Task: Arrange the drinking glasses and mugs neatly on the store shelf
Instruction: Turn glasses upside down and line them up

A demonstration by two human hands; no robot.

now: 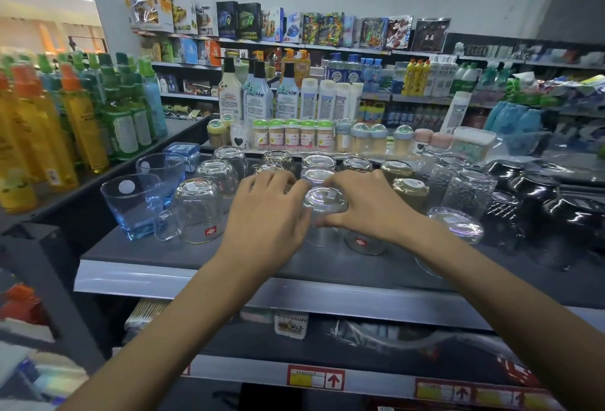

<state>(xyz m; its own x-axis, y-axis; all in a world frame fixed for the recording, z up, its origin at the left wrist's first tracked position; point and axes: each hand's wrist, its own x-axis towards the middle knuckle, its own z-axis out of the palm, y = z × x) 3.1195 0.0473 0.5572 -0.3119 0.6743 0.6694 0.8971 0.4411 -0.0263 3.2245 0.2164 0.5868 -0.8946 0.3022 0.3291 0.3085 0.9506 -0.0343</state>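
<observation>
We saw the left hand (271, 211) loosely spread, fingers near straight, touching the inverted clear tumbler (324, 204) in the front row, mid-shelf (196, 258). Right hand (365, 206) curled round it, thumb low on the wall. We judged it light, rigid, slick, breakable: grip the sidewall, avoid knocking neighbours.

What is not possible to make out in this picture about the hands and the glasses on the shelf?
1. Head view: whether the left hand grips anything; its own back hides the fingertips.
2. Head view: the sides of the clear glass, covered by both hands; the right hand grips it.
3. Head view: the front right glass, blurred; upright or tilted is unclear.
4. Head view: the price labels, too small to read.
</observation>
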